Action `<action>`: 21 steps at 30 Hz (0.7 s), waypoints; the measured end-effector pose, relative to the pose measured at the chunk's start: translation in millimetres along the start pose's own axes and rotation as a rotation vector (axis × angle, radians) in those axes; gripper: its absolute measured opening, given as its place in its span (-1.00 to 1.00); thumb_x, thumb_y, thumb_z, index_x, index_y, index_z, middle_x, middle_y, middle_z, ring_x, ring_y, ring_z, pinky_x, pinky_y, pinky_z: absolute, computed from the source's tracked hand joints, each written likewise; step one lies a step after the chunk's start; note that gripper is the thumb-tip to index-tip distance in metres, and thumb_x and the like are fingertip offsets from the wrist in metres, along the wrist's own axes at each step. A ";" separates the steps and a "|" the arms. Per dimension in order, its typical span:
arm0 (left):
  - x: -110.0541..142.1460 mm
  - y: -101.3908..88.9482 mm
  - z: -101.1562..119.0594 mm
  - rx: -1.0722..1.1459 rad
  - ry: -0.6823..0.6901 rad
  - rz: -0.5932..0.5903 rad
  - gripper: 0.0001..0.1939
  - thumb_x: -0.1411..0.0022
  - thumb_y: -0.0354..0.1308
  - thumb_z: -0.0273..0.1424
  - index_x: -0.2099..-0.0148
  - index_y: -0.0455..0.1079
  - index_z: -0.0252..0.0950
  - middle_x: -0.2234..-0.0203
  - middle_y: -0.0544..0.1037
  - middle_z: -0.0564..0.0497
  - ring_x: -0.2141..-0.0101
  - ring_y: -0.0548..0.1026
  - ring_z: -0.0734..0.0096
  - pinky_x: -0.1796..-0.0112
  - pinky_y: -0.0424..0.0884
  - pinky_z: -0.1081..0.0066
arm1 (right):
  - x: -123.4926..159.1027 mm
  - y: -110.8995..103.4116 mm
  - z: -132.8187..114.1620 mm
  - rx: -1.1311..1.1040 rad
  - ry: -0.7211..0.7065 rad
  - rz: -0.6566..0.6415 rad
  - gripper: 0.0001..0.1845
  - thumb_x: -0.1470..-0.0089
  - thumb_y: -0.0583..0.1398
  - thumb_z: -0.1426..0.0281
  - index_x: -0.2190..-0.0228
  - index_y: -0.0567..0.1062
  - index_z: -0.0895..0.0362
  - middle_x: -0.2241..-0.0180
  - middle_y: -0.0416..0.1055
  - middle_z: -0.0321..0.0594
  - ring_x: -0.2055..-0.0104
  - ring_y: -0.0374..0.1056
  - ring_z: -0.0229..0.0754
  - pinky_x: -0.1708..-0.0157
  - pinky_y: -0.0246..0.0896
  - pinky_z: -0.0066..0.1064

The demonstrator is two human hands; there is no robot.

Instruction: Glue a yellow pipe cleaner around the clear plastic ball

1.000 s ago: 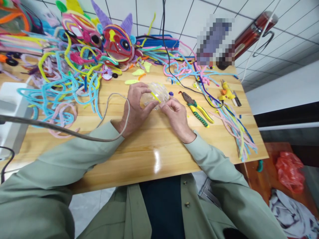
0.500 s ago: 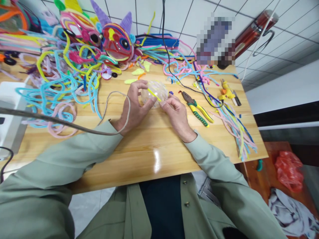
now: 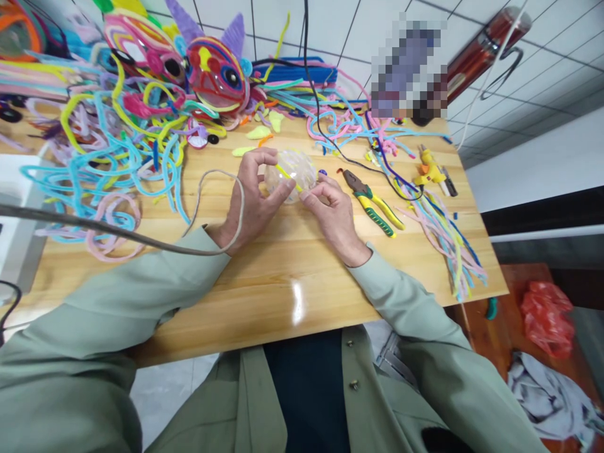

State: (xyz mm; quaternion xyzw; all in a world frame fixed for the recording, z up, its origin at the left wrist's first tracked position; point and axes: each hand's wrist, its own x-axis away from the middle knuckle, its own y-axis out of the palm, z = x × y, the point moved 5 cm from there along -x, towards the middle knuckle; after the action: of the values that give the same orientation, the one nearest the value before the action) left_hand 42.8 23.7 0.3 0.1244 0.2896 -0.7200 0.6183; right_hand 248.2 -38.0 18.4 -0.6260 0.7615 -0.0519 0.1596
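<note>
A clear, rounded plastic shell rests on the table between my hands. Across its near side runs a thin yellow pipe cleaner. My left hand grips the shell's left side, with its thumb in front against the strip and its fingers behind. At the strip's lower right end, my right hand pinches the yellow pipe cleaner between thumb and forefinger. A small dark blue piece lies just beyond the right fingers. Green-and-yellow pliers are to the right of that hand.
Pipe cleaners are heaped at left, below a finished colourful mask. A yellow glue gun and another pipe cleaner bundle lie at right. A grey cable crosses over my left wrist. A red thermos stands at the back.
Both hands stay at the shell with almost the same hold. The yellow strip now lies flatter along the shell, and the view has shifted slightly.
</note>
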 end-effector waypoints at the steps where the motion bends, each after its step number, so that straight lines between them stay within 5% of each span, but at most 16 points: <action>1: 0.0 -0.3 0.1 -0.003 0.002 0.004 -0.43 -0.53 0.43 0.20 -0.26 0.37 0.00 -0.34 0.59 -0.13 -0.39 0.58 -0.12 -0.13 0.72 -0.10 | -0.2 -0.2 0.2 -0.001 -0.001 0.002 -0.70 -0.27 0.51 0.12 0.43 0.66 -0.05 -0.15 0.72 -0.13 -0.44 0.51 0.12 -0.63 0.28 0.16; 14: 1.2 1.0 -0.8 -0.034 0.028 -0.019 -0.34 -0.47 0.50 0.14 -0.33 0.32 -0.03 -0.35 0.55 -0.19 -0.39 0.58 -0.13 -0.12 0.73 -0.02 | 0.2 1.2 1.3 0.020 0.007 0.007 -0.62 -0.27 0.53 0.00 0.41 0.68 -0.04 -0.18 0.71 -0.14 -0.50 0.47 0.12 -0.69 0.18 0.17; 21: 8.0 7.2 12.2 -0.218 0.273 -0.072 -0.23 -0.57 0.39 0.11 -0.52 0.13 -0.08 -0.50 0.42 -0.32 -0.54 0.45 -0.25 -0.41 0.59 -0.22 | -0.8 -0.9 3.8 0.021 -0.015 0.002 -0.70 -0.30 0.49 0.10 0.40 0.70 -0.04 -0.17 0.73 -0.10 -0.51 0.48 0.14 -0.64 0.26 0.14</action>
State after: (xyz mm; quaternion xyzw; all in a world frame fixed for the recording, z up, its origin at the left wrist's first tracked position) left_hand 50.3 9.6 3.9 0.1427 0.4515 -0.6823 0.5570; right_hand 250.3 -37.0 15.3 -0.6241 0.7602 -0.0553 0.1718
